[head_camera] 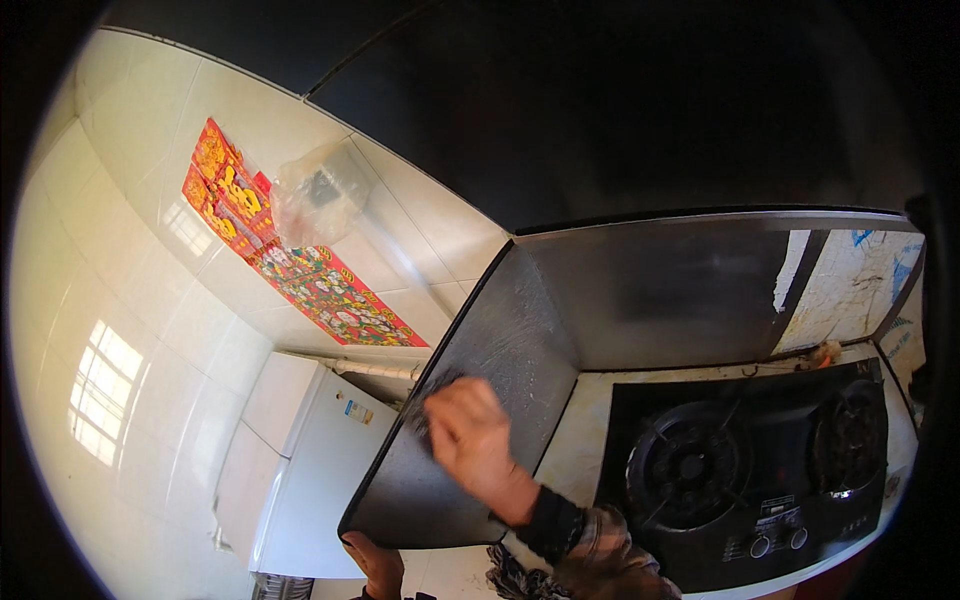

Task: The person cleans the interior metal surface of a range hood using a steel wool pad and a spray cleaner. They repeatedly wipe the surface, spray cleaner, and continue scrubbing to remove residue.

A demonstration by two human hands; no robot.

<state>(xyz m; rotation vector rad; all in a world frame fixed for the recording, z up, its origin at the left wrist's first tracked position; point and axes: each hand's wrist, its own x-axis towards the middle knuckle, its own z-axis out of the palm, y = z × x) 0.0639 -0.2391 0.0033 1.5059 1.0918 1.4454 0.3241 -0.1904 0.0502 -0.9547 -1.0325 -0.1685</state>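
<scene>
A grey side panel [517,322] stands upright beside the gas stove, with whitish streaks and drops on its upper part. My right hand [476,435] is pressed against its face, near the far edge, closed around a dark scrubber [420,409]. The scrubber looks like steel wool, but blur and my fingers hide much of it. Down at the panel's lower near corner, my left hand [379,564] grips the edge, with its thumb on the side facing me.
A black two-burner gas stove [694,465] lies at right, with a metal backsplash [660,292] behind. Dark cabinets [637,112] hang above. Beyond the panel stand a white refrigerator [322,457] and a tiled wall [150,262] bearing a red poster [345,307] and a plastic bag [319,195].
</scene>
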